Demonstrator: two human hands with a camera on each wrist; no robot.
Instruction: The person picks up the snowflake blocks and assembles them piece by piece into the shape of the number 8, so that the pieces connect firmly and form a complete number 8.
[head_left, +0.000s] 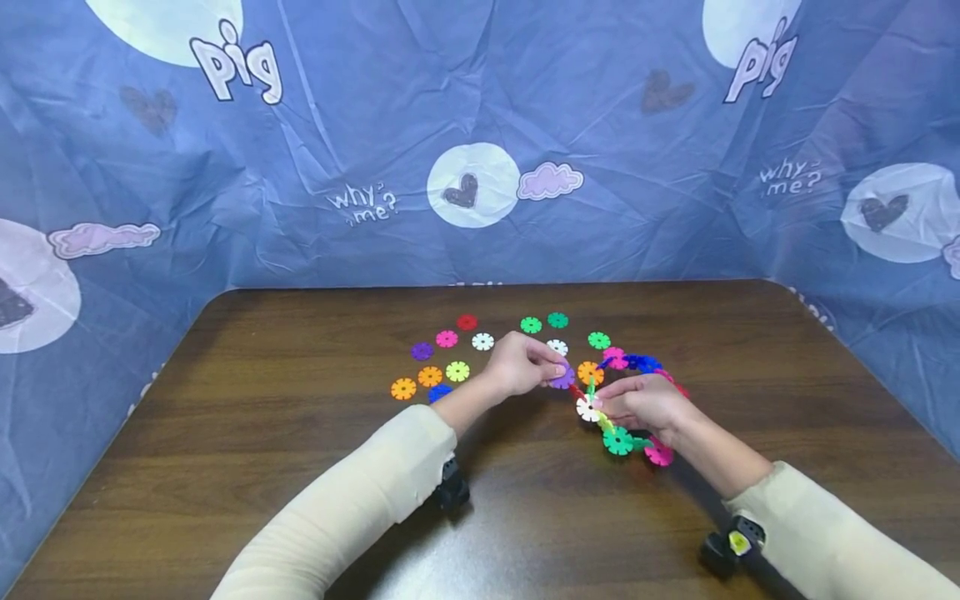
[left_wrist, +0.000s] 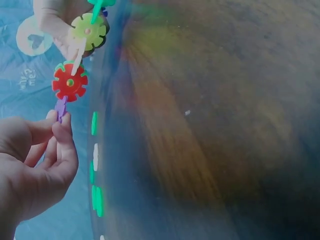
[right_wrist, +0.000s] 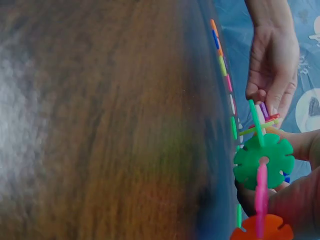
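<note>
There are two hands, the left hand (head_left: 517,364) and the right hand (head_left: 648,406), two sleeves (head_left: 345,492) (head_left: 840,525) and one surface (head_left: 225,467). Twelve loose discs can be counted: three green (head_left: 531,325) (head_left: 557,320) (head_left: 598,340), two white (head_left: 483,342) (head_left: 557,347), two orange (head_left: 403,388) (head_left: 430,377), one red (head_left: 467,322), one pink (head_left: 447,338), one dark purple (head_left: 422,351), one yellow-green (head_left: 457,371) and one blue (head_left: 440,392). One more orange disc (head_left: 590,372) may be loose or joined; this cannot be told. One light purple disc (head_left: 562,377) is held. There is one chain (head_left: 618,441); its discs overlap, so their number stays uncertain.
</note>
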